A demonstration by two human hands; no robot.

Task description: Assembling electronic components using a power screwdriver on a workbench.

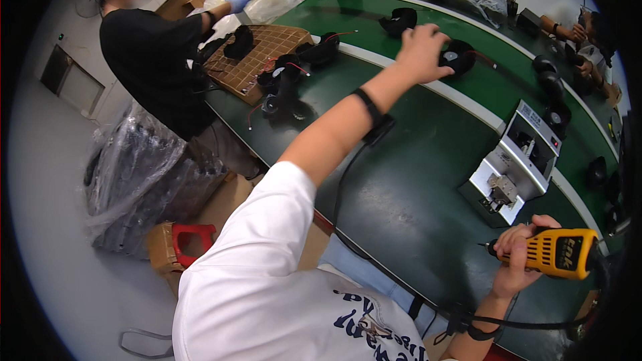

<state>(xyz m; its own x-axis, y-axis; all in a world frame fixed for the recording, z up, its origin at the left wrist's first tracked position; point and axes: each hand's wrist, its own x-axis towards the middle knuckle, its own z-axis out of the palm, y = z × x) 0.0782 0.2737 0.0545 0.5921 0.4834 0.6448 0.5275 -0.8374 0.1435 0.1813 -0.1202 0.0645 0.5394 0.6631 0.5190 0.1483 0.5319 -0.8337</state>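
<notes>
My left hand is stretched far out over the green conveyor belt, its fingers spread and nothing between them. Its thumb side is close to a round black part with red wires, which looks like a small speaker; whether they touch I cannot tell. Just beyond the fingers lies another curved black part. Low at the right, my right hand grips a yellow electric screwdriver, its thin bit pointing left. Beside that hand stands a silver screw feeder on the dark green table.
At the left, a brown gridded carton tray carries black parts with wires. A co-worker stands behind it. More black housings line the belt at the right, near another person's hands. The screwdriver's black cable crosses my right wrist.
</notes>
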